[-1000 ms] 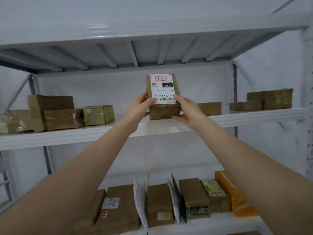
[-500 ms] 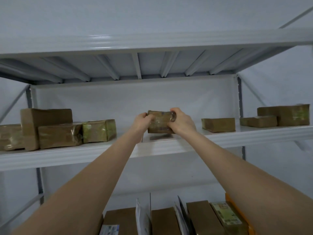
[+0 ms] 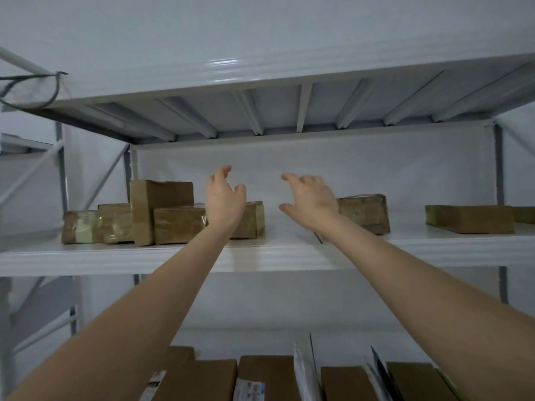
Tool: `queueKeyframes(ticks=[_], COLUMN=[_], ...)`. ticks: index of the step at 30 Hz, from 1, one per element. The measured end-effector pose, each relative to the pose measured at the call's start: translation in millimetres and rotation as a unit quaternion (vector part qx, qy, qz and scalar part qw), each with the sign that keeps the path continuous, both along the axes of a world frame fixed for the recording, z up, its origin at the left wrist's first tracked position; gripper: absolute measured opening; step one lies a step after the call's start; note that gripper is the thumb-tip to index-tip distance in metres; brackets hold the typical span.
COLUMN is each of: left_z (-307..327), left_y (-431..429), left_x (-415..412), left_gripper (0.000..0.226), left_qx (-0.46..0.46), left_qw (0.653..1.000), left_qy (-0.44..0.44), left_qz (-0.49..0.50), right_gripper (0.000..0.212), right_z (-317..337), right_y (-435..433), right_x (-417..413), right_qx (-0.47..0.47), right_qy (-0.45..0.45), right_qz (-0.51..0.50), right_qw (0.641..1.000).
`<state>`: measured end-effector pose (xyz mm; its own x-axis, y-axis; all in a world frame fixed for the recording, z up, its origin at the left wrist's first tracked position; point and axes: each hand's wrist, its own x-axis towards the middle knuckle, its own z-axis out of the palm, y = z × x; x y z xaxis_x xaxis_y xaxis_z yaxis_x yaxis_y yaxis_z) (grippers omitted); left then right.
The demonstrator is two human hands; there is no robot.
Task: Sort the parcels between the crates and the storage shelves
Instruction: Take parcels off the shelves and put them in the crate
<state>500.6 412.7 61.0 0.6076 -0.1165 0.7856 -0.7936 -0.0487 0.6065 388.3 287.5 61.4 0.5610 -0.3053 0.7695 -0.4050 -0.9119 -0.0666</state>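
Cardboard touches neither set of fingers: the left fingers (image 3: 222, 174) are loosely curled and the right fingers (image 3: 307, 180) spread with the thumb low. Both are released and hold nothing. Left hand (image 3: 224, 201) and right hand (image 3: 311, 198) hang raised above the middle shelf (image 3: 275, 257), with a bare stretch of board between them.

The task's things lie around them on that shelf:
- a taped parcel (image 3: 366, 212) just behind the right wrist; whether it touches, I cannot tell
- another parcel (image 3: 253, 219) partly hidden behind the left hand
- further left, a cluster with one tall box (image 3: 144, 212) stood on end
- a flat parcel (image 3: 469, 219) well off to the right

More parcels (image 3: 260, 377) stand upright on the lower shelf, nearer.

Risks, as I judge them:
- The right forearm, pulling back, could drag the taped parcel toward the front lip.
- The left hand, swinging left, could tip the tall box, which looks the least stable piece.
- The ribbed underside of the upper shelf (image 3: 304, 111) sits close overhead, so a quick lift could rap the knuckles.
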Motion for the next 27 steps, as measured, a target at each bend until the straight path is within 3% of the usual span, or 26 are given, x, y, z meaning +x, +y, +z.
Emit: queueKeyframes(ticks=[4,7,13,18,21,25,27], left_z=[1,3,5,1,-4,-10,-10], left_y=[27,41,34,21,22,25,27], left_x=[33,48,49,36,30,20,6], left_gripper=[0.049,0.05,0.046,0.044,0.052,0.055,0.048], left_qx=[0.097,0.211,0.302,0.197,0.122,0.025,0.017], left_qw=[0.994,0.974,0.947,0.98,0.989,0.967,0.957], left_qy=[-0.009,-0.031,-0.07,-0.036,0.045,0.188,0.203], left_qz=[0.057,0.075,0.08,-0.016,-0.065,-0.169,-0.205], right_gripper=[0.073,0.062,0.043,0.03,0.016,0.005,0.012], right_z=[-7,-9,-14,-17,-22,-26,-27], right_y=[31,36,34,26,25,27,27], right_x=[60,79,76,65,55,36,19], right_qx=[0.074,0.094,0.164,0.257,0.31,0.334,0.338], right_qy=[0.107,0.146,0.034,-0.079,-0.148,-0.202,-0.226], right_qz=[0.022,0.006,0.037,0.094,0.138,0.161,0.164], right_qw=[0.991,0.985,0.985,0.959,0.929,0.906,0.899])
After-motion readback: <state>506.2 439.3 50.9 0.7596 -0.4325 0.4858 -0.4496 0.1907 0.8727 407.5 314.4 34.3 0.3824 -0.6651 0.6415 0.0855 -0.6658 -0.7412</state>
